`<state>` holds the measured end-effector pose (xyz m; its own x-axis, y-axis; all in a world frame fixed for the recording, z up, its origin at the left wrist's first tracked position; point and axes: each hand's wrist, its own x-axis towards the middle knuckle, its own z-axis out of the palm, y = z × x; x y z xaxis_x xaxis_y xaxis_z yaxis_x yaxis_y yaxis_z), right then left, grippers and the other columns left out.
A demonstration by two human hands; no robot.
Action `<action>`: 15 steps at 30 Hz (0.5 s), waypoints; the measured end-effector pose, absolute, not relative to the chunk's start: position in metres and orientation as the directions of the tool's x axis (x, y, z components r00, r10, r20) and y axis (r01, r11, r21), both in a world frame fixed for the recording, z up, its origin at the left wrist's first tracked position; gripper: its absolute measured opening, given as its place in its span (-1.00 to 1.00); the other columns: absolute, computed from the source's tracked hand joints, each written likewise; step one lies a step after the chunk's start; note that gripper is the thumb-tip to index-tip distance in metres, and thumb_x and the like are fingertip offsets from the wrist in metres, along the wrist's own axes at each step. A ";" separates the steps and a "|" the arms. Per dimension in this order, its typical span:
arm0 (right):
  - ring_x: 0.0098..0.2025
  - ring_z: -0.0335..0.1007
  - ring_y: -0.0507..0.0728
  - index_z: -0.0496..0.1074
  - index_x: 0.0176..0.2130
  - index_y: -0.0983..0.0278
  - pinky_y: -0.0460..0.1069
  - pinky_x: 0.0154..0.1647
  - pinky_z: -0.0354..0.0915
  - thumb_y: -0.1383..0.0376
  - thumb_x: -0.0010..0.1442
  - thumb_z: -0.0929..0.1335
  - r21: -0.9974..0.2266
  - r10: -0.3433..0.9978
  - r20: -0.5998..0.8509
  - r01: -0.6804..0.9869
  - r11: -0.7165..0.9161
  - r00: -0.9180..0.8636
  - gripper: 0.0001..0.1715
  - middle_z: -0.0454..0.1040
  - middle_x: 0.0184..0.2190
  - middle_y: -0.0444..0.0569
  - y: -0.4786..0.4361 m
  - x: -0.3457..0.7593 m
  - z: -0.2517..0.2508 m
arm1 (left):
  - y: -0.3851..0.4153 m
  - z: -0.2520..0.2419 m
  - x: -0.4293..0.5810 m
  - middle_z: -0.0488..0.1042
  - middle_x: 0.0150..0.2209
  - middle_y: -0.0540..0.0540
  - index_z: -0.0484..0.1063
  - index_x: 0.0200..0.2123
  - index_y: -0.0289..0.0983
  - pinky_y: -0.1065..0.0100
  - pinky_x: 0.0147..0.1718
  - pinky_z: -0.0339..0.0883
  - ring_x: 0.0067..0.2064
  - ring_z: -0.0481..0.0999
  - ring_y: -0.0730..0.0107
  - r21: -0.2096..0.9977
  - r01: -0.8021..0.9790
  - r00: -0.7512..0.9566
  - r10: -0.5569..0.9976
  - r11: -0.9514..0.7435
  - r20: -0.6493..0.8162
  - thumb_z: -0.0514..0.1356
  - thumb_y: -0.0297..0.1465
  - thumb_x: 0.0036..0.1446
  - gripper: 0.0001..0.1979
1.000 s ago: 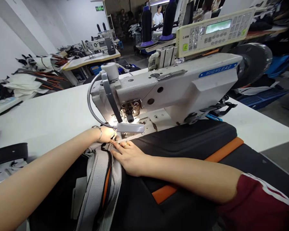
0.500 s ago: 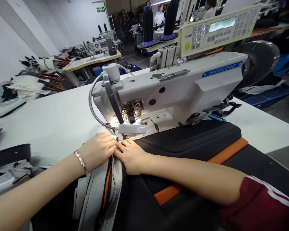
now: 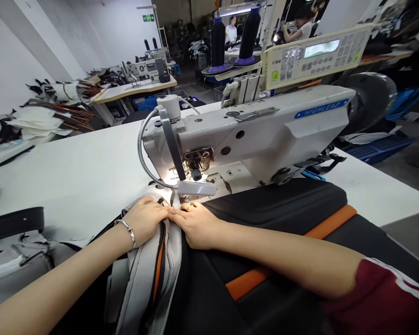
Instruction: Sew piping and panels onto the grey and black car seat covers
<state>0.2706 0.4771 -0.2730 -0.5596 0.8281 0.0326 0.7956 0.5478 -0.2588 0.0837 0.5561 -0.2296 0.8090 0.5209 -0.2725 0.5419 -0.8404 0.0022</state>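
A black seat cover [image 3: 251,209] with orange strips [image 3: 330,222] lies under the arm of a sewing machine [image 3: 258,135], its grey-backed edge [image 3: 143,274] folded up toward me. My left hand [image 3: 146,221], a bracelet at its wrist, is closed on that grey edge just in front of the needle area. Beside it, fingertips almost meeting, my right hand [image 3: 200,225] presses and pinches the cover's black side at the seam. The needle and presser foot are mostly hidden behind a white lamp head [image 3: 196,188].
The white table [image 3: 77,172] extends left and right of the machine. Black strap pieces [image 3: 16,223] and grey fabric [image 3: 17,270] lie at the left. Thread cones [image 3: 218,44] and a control panel [image 3: 317,56] stand above the machine. Two people work in the background.
The view has shifted slightly, so the machine appears a little lower and to the right. My left hand has turned a bit, and more of the folded grey edge shows beyond it.
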 end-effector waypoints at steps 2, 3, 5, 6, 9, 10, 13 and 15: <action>0.11 0.23 0.30 0.20 0.28 0.40 0.17 0.04 0.23 0.36 0.11 0.31 -0.230 0.828 0.034 0.802 0.551 -0.559 -0.25 0.14 0.33 0.11 0.479 0.276 -0.274 | 0.559 -0.228 0.092 0.58 -0.03 -0.08 0.51 -0.11 -0.18 0.07 0.14 0.15 -0.01 0.52 0.27 -0.007 0.523 0.819 0.504 -0.853 -0.275 -0.01 -0.63 0.13 -0.59; 0.11 0.24 0.31 0.21 0.28 0.39 0.18 0.03 0.24 0.37 0.12 0.30 -0.222 0.835 0.039 0.810 0.542 -0.548 -0.26 0.15 0.33 0.11 0.480 0.279 -0.275 | 0.561 -0.228 0.097 0.59 -0.06 -0.08 0.52 -0.12 -0.18 0.08 0.12 0.16 -0.03 0.52 0.26 -0.008 0.520 0.818 0.501 -0.854 -0.283 -0.01 -0.62 0.13 -0.60; 0.13 0.25 0.31 0.23 0.27 0.38 0.18 0.05 0.24 0.38 0.11 0.30 -0.223 0.850 0.052 0.824 0.521 -0.524 -0.27 0.20 0.31 0.10 0.483 0.288 -0.278 | 0.566 -0.226 0.108 0.60 -0.09 -0.07 0.53 -0.13 -0.17 0.10 0.10 0.18 -0.04 0.52 0.24 0.008 0.514 0.822 0.490 -0.857 -0.291 0.02 -0.59 0.14 -0.63; 0.14 0.25 0.30 0.24 0.27 0.39 0.17 0.07 0.24 0.38 0.11 0.30 -0.230 0.853 0.064 0.824 0.517 -0.518 -0.27 0.22 0.29 0.10 0.485 0.292 -0.280 | 0.569 -0.226 0.113 0.60 -0.09 -0.07 0.54 -0.13 -0.17 0.12 0.09 0.20 -0.02 0.52 0.24 0.021 0.510 0.828 0.485 -0.860 -0.283 0.03 -0.58 0.15 -0.63; 0.20 0.24 0.25 0.27 0.25 0.36 0.15 0.16 0.21 0.39 0.13 0.29 -0.253 0.853 0.142 0.815 0.522 -0.502 -0.32 0.28 0.26 0.09 0.492 0.305 -0.286 | 0.578 -0.226 0.125 0.60 -0.08 -0.04 0.56 -0.13 -0.10 0.15 0.03 0.24 -0.01 0.51 0.21 0.005 0.510 0.835 0.494 -0.860 -0.243 0.05 -0.55 0.16 -0.64; 0.21 0.24 0.23 0.30 0.23 0.35 0.14 0.20 0.19 0.39 0.15 0.29 -0.258 0.849 0.179 0.809 0.528 -0.498 -0.35 0.31 0.24 0.08 0.494 0.308 -0.288 | 0.581 -0.227 0.128 0.60 -0.09 -0.04 0.57 -0.14 -0.09 0.14 0.01 0.25 -0.01 0.52 0.18 -0.019 0.510 0.833 0.499 -0.860 -0.240 0.06 -0.54 0.16 -0.64; 0.26 0.19 0.22 0.38 0.17 0.33 0.15 0.32 0.07 0.39 0.18 0.28 -0.252 0.824 0.278 0.790 0.558 -0.494 -0.45 0.39 0.18 0.04 0.499 0.314 -0.292 | 0.586 -0.229 0.132 0.61 -0.11 -0.05 0.59 -0.15 -0.09 0.14 -0.06 0.28 -0.05 0.51 0.13 -0.081 0.488 0.837 0.492 -0.869 -0.239 0.07 -0.52 0.14 -0.65; 0.28 0.17 0.24 0.39 0.15 0.35 0.16 0.35 0.00 0.39 0.17 0.28 -0.239 0.808 0.310 0.782 0.576 -0.501 -0.46 0.40 0.16 0.05 0.501 0.315 -0.292 | 0.587 -0.230 0.133 0.61 -0.12 -0.05 0.59 -0.15 -0.09 0.17 -0.09 0.29 -0.06 0.51 0.15 -0.081 0.478 0.846 0.483 -0.875 -0.226 0.06 -0.53 0.14 -0.63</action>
